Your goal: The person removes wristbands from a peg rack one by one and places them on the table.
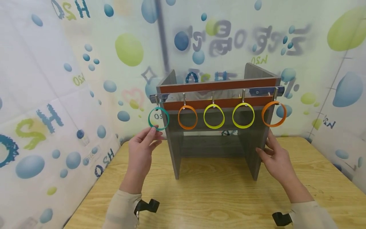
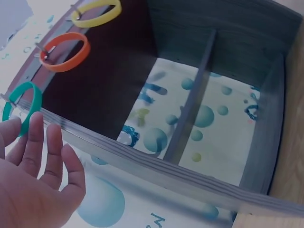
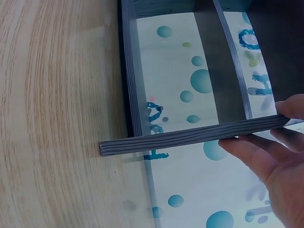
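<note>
A grey wooden stand [image 1: 210, 146] carries a metal rail with a row of hooks along its front. From the leftmost hook hangs a teal wristband [image 1: 158, 118]. My left hand [image 1: 142, 152] pinches the band's lower edge between thumb and index finger, while the other fingers spread loosely beside the stand's side panel [image 2: 142, 161]. Along the rail hang orange and yellow wristbands: an orange one [image 1: 187, 117], two yellow ones, the first [image 1: 214, 116] at the middle, and another orange one [image 1: 274, 114] at the right end. My right hand [image 1: 275, 159] grips the right side panel [image 3: 190, 135], thumb inside, fingers outside.
The stand rests on a wood-grain table [image 1: 217, 197]. Behind and beside it hangs a white sheet [image 1: 94, 79] printed with blue and green dots. Black wrist mounts [image 1: 148, 206] stick out from both sleeves. A shelf board [image 2: 192, 95] crosses the stand inside.
</note>
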Tool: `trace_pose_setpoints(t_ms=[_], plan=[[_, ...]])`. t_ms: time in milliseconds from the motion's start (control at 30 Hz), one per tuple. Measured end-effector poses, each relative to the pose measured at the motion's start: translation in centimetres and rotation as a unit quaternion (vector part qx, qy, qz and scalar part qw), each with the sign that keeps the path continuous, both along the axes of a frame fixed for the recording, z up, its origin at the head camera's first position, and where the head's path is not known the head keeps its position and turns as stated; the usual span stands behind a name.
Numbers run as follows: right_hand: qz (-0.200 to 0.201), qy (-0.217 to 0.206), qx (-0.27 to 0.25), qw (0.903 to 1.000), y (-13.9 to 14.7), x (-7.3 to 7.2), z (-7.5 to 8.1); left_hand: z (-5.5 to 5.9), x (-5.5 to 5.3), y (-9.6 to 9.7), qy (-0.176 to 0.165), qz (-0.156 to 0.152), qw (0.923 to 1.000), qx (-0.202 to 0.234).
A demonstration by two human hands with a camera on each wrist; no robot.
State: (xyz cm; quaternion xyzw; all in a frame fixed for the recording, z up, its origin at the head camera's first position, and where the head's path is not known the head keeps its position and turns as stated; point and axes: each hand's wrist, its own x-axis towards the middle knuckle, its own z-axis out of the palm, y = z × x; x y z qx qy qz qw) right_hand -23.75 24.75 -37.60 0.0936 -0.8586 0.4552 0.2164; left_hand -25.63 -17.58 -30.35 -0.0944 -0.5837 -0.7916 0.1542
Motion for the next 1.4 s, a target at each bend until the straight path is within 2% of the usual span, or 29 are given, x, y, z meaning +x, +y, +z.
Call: trace_pose_setpoints(t_ms=[167, 433, 600, 733, 900, 1000, 1067, 1200, 1400], plan=[[-0.001, -0.004, -0.003, 1.0, 0.0, -0.1, 0.0, 0.7, 0.3, -0.3, -0.014, -0.017, 0.9994, 0.025], [-0.009, -0.013, 0.014, 0.9998, 0.2, -0.1, 0.2, 2.1, 1.1, -0.3, -0.007, -0.019, 0.9996, 0.018], [-0.013, -0.011, 0.042, 0.999, 0.4, -0.2, 0.4, 2.4, 1.8, -0.4, 0.002, -0.023, 0.9995, 0.02], [-0.012, 0.015, 0.052, 0.9984, 0.4, -0.4, 0.4, 2.2, 2.6, -0.3, 0.005, -0.023, 0.9997, 0.006], [-0.016, 0.035, 0.063, 0.9972, 0.5, -0.3, 0.5, 1.5, 3.4, 0.7, 0.013, -0.017, 0.9991, -0.038], [-0.019, 0.028, 0.067, 0.9972, 0.6, -0.2, 0.7, 0.8, 3.5, 1.7, 0.02, -0.015, 0.9971, -0.072], [-0.021, 0.022, 0.066, 0.9974, 0.7, -0.1, 0.7, 0.2, 3.5, 2.4, 0.014, -0.025, 0.9944, -0.102], [-0.021, 0.012, 0.064, 0.9977, 0.7, 0.0, 0.6, -1.5, 3.1, 4.1, -0.018, -0.07, 0.9835, -0.166], [-0.019, 0.008, 0.065, 0.9977, 0.9, 0.0, 0.4, -4.3, 1.6, 7.1, -0.067, -0.133, 0.9562, -0.252]])
